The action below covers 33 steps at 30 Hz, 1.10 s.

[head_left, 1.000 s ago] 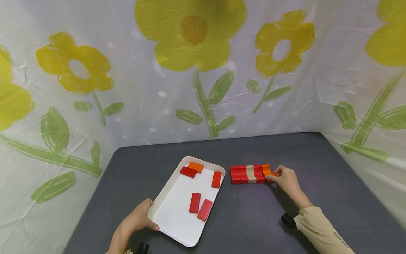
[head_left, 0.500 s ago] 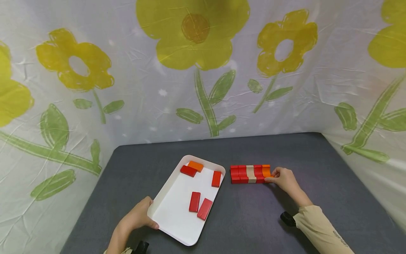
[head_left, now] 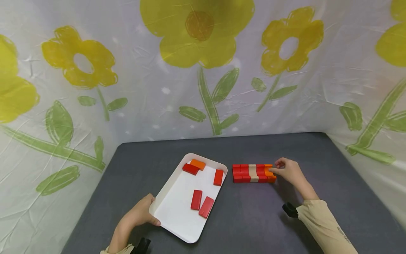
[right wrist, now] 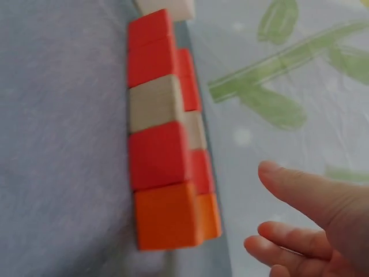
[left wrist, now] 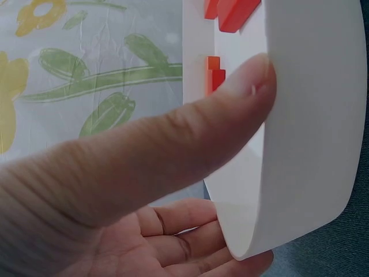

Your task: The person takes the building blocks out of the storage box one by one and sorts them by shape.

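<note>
White tray [head_left: 172, 206] with red and orange blocks [head_left: 196, 200] at lower centre, left hand [head_left: 137, 214] gripping its edge, right hand [head_left: 291, 173] beside a block row [head_left: 252, 172] right of centre, fingers parted, dark surface [head_left: 244, 218].

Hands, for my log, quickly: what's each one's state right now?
Left hand: holding the white tray.
Right hand: open, holding nothing, near the block row.

A pale sheet [head_left: 142, 106] hangs behind the dark table [head_left: 247, 215], which spreads toward six o'clock. The sheet bears a big yellow flower [head_left: 200, 26] at twelve and a smaller, white-centred flower [head_left: 69, 58] at ten; the sheet's faint specks [head_left: 165, 90] could be stars.
</note>
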Each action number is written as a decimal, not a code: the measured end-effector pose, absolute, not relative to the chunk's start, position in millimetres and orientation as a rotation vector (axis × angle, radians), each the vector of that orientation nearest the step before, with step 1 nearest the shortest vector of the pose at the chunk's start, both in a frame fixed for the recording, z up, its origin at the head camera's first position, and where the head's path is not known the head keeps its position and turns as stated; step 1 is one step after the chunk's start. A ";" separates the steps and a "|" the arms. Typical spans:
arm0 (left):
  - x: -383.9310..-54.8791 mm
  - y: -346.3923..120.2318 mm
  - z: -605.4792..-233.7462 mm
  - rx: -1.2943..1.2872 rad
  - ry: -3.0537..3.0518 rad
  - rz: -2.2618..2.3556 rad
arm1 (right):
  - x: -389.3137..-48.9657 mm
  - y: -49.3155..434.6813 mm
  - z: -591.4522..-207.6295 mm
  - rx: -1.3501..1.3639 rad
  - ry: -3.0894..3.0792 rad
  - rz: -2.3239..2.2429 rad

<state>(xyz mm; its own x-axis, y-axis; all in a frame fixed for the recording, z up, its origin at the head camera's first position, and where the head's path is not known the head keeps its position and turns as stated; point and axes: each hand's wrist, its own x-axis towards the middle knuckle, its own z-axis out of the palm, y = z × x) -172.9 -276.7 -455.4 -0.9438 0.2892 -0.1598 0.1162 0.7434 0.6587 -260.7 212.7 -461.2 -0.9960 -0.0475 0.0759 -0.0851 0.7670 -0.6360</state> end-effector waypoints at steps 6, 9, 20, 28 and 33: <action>-172.8 -274.8 -454.8 0.317 2.704 0.992 | -269.7 203.6 -449.8 0.193 -2.654 1.010; -173.1 -273.7 -453.8 0.283 2.720 0.975 | -275.1 192.2 -437.8 0.242 -2.539 1.025; -171.7 -268.8 -448.9 0.227 2.733 0.925 | -282.7 122.3 -374.1 0.538 -2.482 1.099; -173.7 -268.2 -448.2 0.225 2.748 0.901 | -274.6 66.8 -369.1 0.757 -2.471 1.097; -171.0 -268.7 -450.3 0.203 2.742 0.891 | -264.5 30.6 -398.0 0.869 -2.469 1.127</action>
<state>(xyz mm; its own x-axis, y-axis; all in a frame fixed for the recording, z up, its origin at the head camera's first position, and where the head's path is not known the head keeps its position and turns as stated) -171.0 -268.7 -450.3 -0.9590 0.2075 -0.1931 0.0543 0.8033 0.5931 -264.5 30.6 -398.0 -0.7756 -0.4033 0.4855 -0.6311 0.5117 -0.5830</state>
